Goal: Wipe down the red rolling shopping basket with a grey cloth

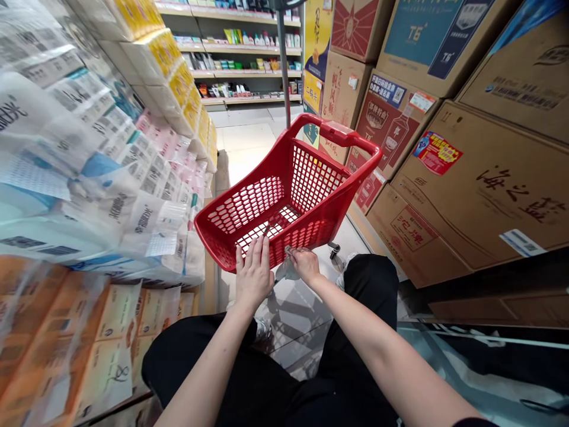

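Observation:
A red plastic shopping basket on wheels, with mesh sides and a raised handle, stands in front of me, and its inside looks bare. My left hand rests on the near wall, fingers stretched out over the rim. Beside it, my right hand is closed on a greyish cloth, held against the outside of the same wall. Part of the cloth hangs below my fingers.
Wrapped tissue packs are stacked at the left, above orange packs. Cardboard cartons rise at the right. Behind the basket are a dark pole and shelves of goods. A small wheel shows under the basket.

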`<action>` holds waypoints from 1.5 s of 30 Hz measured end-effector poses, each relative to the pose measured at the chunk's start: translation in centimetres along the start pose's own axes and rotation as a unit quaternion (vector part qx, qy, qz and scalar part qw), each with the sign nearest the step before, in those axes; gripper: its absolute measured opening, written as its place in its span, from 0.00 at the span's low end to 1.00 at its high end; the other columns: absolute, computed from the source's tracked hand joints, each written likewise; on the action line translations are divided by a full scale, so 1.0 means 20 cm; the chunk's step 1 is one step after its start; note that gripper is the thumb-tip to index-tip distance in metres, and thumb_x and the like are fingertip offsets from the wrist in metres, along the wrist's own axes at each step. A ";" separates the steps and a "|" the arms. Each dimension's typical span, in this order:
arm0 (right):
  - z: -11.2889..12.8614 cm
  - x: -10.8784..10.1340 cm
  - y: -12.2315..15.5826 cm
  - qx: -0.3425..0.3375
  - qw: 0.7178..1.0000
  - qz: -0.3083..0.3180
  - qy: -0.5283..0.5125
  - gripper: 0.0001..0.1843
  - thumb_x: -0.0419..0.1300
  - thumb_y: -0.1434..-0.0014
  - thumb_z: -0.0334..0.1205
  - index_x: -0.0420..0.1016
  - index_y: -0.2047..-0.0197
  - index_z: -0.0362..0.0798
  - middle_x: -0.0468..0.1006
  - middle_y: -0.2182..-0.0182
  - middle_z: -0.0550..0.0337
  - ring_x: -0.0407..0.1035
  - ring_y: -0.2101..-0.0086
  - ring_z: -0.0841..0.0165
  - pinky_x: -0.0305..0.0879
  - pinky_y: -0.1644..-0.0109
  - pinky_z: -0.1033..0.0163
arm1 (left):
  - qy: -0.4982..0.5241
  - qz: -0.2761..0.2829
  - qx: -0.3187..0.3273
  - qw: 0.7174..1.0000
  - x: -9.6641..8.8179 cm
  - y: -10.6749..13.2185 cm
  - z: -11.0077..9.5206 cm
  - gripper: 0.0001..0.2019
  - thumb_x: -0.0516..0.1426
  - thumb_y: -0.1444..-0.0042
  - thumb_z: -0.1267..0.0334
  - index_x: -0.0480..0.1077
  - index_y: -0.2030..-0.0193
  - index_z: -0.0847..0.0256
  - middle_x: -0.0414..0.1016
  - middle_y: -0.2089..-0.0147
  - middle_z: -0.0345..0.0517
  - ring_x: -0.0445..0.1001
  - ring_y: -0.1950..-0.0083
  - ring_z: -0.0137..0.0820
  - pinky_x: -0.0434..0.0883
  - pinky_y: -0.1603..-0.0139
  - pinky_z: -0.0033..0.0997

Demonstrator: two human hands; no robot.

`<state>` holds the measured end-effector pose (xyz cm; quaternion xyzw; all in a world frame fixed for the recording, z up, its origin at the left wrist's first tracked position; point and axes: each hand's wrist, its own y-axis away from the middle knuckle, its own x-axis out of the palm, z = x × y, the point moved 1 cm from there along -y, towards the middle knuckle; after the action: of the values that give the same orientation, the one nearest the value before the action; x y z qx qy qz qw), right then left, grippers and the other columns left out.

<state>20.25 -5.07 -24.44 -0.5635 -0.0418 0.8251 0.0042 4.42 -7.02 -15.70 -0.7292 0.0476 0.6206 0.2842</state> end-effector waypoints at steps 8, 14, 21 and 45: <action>0.02 0.09 -0.02 0.030 0.995 -0.016 -0.090 0.19 0.49 0.35 0.36 0.70 0.44 0.52 0.75 0.49 0.58 0.70 0.52 0.69 0.62 0.48 0.68 | 0.012 0.013 -0.005 1.000 -0.01 -0.01 0.01 0.42 0.52 0.51 0.69 0.38 0.29 0.67 0.49 0.30 0.58 0.47 0.29 0.45 0.35 0.29 0.53; 0.06 0.03 0.01 0.003 0.988 -0.013 -0.153 0.18 0.52 0.37 0.39 0.71 0.45 0.57 0.78 0.52 0.63 0.72 0.54 0.71 0.63 0.51 0.70 | 0.031 0.015 0.004 0.999 -0.01 -0.03 0.03 0.43 0.52 0.51 0.69 0.36 0.29 0.65 0.48 0.30 0.57 0.47 0.30 0.46 0.35 0.30 0.53; 0.15 0.01 0.00 0.005 0.996 -0.022 -0.086 0.18 0.51 0.37 0.38 0.72 0.46 0.55 0.79 0.57 0.58 0.73 0.58 0.67 0.64 0.55 0.68 | 0.035 0.026 0.005 0.999 -0.02 -0.02 0.03 0.43 0.51 0.51 0.69 0.36 0.29 0.65 0.48 0.29 0.55 0.47 0.30 0.44 0.35 0.29 0.51; -0.16 0.02 -0.08 0.108 0.980 -0.069 -0.153 0.19 0.51 0.38 0.36 0.72 0.46 0.51 0.77 0.51 0.60 0.70 0.51 0.71 0.60 0.45 0.69 | 0.015 0.024 0.015 0.999 -0.02 -0.03 0.04 0.43 0.51 0.51 0.69 0.34 0.29 0.65 0.48 0.30 0.55 0.47 0.29 0.44 0.37 0.29 0.51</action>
<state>23.08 -3.18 -25.90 -0.4225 0.0085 0.8989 0.1155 3.83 -6.19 -15.14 -0.7327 0.0788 0.6154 0.2796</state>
